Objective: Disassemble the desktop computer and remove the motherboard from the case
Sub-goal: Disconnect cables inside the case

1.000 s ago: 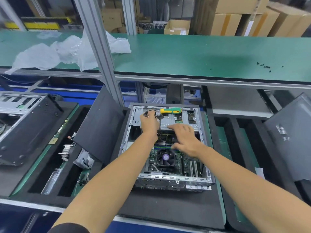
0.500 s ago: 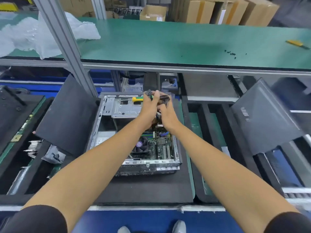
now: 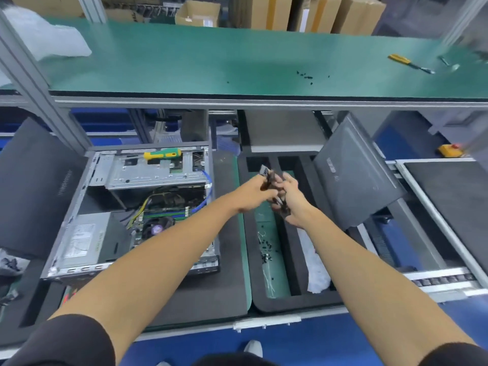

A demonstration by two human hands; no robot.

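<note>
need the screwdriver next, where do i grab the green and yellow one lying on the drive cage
Take the screwdriver by its thick green and yellow handle, coming straight down from above. It lies flat across the top of the drive cage with nothing over it, handle exposed sideways.

No legible text or labels

Green bench top (image 3: 237,56) w/ alu frame post (image 3: 39,93); cardboard boxes (image 3: 303,11) behind; blue floor (image 3: 200,347).

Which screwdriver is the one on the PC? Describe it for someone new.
Find the open computer case at left, then the silver drive cage along its far end. The green-and-yellow screwdriver lies on top; the other, yellow screwdriver sits on the green shelf.
</note>
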